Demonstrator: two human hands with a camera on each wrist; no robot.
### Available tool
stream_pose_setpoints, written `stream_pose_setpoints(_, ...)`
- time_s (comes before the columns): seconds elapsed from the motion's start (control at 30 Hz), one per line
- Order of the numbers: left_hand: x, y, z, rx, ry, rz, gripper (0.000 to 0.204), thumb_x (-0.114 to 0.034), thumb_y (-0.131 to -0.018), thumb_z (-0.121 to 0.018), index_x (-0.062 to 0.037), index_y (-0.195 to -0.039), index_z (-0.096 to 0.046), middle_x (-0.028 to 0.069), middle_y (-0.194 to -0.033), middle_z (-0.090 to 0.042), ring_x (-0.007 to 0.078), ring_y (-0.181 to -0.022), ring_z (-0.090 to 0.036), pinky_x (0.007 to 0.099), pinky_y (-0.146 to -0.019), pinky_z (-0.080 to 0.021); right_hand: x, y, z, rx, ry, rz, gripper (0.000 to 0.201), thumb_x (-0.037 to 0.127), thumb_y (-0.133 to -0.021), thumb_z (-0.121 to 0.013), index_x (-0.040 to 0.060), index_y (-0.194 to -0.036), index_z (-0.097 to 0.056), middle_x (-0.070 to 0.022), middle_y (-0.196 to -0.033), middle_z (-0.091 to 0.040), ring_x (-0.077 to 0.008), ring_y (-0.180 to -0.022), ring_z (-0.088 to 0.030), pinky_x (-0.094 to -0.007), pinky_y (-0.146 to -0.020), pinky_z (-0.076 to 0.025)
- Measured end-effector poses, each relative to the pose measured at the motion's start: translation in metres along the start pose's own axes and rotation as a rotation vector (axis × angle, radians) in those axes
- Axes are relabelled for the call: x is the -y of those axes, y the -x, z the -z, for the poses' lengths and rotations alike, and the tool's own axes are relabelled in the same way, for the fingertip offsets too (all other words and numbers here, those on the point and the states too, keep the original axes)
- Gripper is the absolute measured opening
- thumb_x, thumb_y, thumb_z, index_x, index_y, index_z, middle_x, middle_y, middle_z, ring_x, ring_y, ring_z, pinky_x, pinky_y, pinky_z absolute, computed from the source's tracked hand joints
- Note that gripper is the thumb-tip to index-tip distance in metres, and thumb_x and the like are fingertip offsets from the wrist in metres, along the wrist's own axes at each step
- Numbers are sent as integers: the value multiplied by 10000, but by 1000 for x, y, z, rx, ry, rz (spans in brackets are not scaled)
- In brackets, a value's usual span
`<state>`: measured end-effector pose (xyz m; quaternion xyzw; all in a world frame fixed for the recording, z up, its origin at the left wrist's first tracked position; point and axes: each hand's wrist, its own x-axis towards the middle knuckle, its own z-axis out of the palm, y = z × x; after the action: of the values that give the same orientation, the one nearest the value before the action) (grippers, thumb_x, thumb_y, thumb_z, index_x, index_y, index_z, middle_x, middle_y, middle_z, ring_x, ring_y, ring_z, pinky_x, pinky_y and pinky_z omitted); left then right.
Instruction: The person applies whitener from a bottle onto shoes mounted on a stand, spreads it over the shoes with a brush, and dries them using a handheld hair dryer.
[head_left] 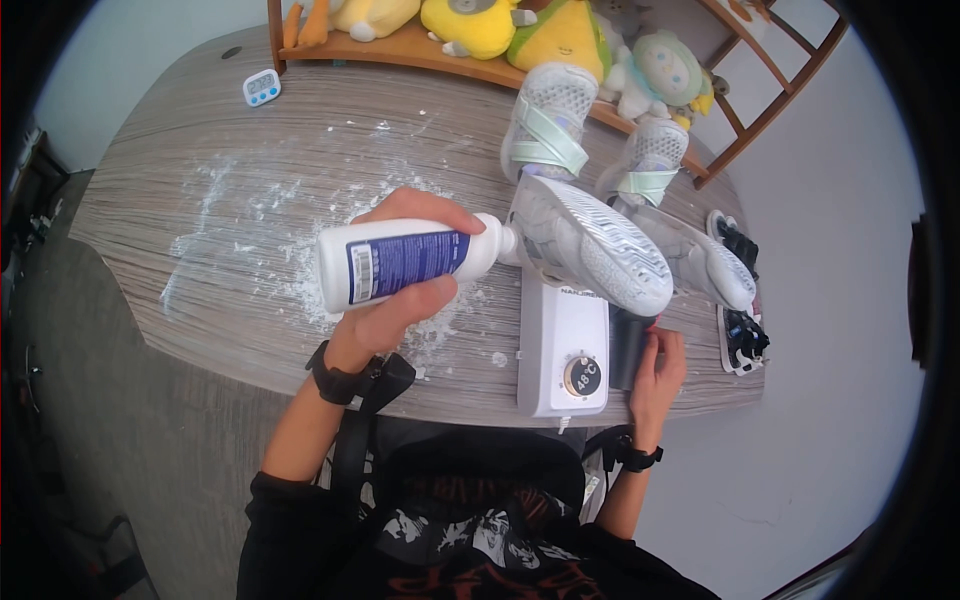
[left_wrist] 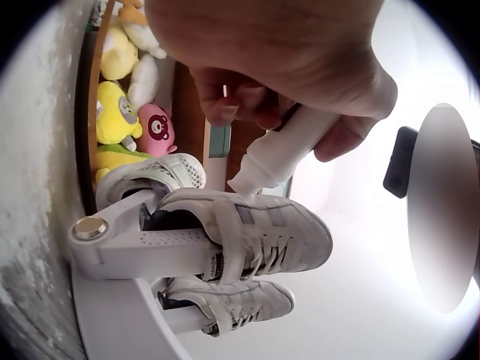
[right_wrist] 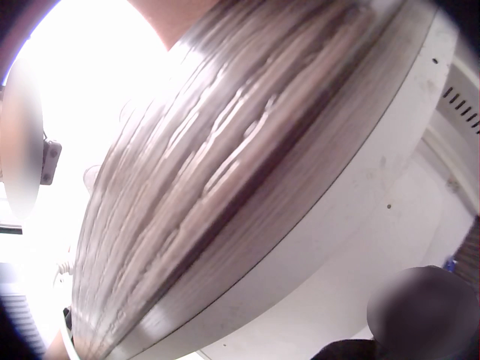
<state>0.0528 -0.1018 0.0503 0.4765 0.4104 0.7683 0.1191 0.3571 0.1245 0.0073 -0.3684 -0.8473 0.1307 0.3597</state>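
My left hand (head_left: 395,305) grips a white squeeze bottle (head_left: 335,270) with a blue label. The bottle lies tilted on its side, its nozzle close to a white sneaker (head_left: 600,245) propped on a white shoe dryer (head_left: 540,365). In the left wrist view, the nozzle end of the bottle (left_wrist: 281,154) meets the upper edge of the strapped, laced sneaker (left_wrist: 289,232). A dial (head_left: 584,377) on the dryer reads 48°C. My right hand (head_left: 658,380) rests with loosely bent fingers at the table beside a dark flat object (head_left: 626,350), right of the dryer.
White powdery smears (head_left: 315,260) spread over the wood-grain table (head_left: 160,150). More white sneakers (head_left: 655,165) stand on the dryer. A small timer (head_left: 262,88) sits at the back left. Plush toys (head_left: 470,25) fill a wooden shelf behind. Black-and-white footwear (head_left: 742,340) lies at the right edge.
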Motion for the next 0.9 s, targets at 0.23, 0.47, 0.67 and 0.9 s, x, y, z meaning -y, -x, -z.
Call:
stream_pose_setpoints(0.23,3,-5,-4,-55,-27,43,399,-173,-760,-684,-51,-1140,-670,74,-1069,-650,132,-923,-599,267,-826,-478,0,1,2,7,35,-22,146,81,-1011,-543,-17,-1033,-649,-140,-940,-626,-277,-830,-609,-367,-789,-476)
stream_pose_setpoints(0.47,3,-8,-5,-78,-31,106,388,-133,-742,-662,-49,-1121,-672,67,-1078,-637,118,-909,-574,259,-806,-466,5,0,4,-2,20,-28,139,75,-995,-542,-5,-1020,-652,-151,-965,-623,-333,-897,-613,-394,-803,-477)
stream_pose_setpoints(0.67,6,-10,-9,-94,-61,158,391,-119,-744,-660,-50,-1128,-677,58,-1089,-643,117,-926,-581,251,-824,-464,4,-1,5,-4,9,-15,138,76,-993,-541,-3,-1019,-651,-161,-975,-622,-359,-912,-612,-408,-821,-477)
stream_pose_setpoints(0.9,6,-11,-11,-107,-121,196,399,-114,-756,-653,-52,-1150,-675,56,-1096,-649,119,-949,-588,251,-845,-466,6,-2,7,-9,4,-6,123,60,-976,-554,-6,-1011,-652,-167,-969,-618,-372,-915,-607,-416,-825,-477)
